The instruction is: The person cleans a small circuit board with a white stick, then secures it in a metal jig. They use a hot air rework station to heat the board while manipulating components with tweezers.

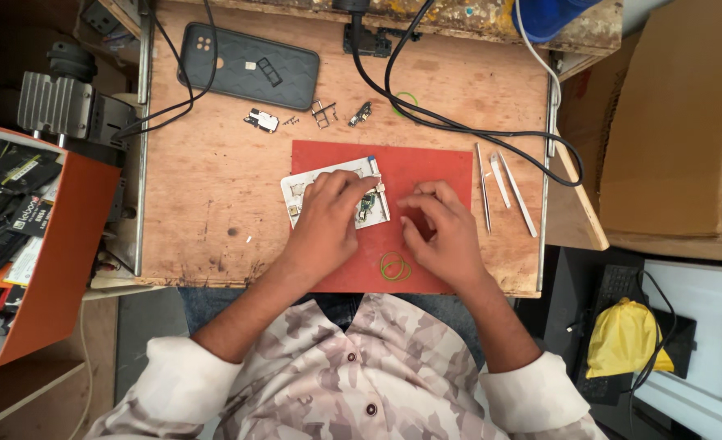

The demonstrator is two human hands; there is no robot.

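Both hands work over a red mat (426,171) near the front edge of a plywood bench (206,195). Left hand (328,216) lies curled on an opened white phone frame (304,189), fingertips pressing its right end, where a small green circuit board (366,209) shows. Right hand (442,228) rests just right of the frame, fingers bent inward and pinched together; whether they hold any part cannot be told.

Near side of the mat: a green rubber band (394,266), beside the right wrist. Right of the mat: three tweezers (503,191) lying side by side. Far side: a dark phone case (251,65) face down, with small loose parts (312,116) and a black cable (458,122) between it and the mat.

Far left: an orange box (59,269) holding dark flat packages with pale labels. Right: a brown cardboard carton (670,122); near right, a yellow bag (625,338).
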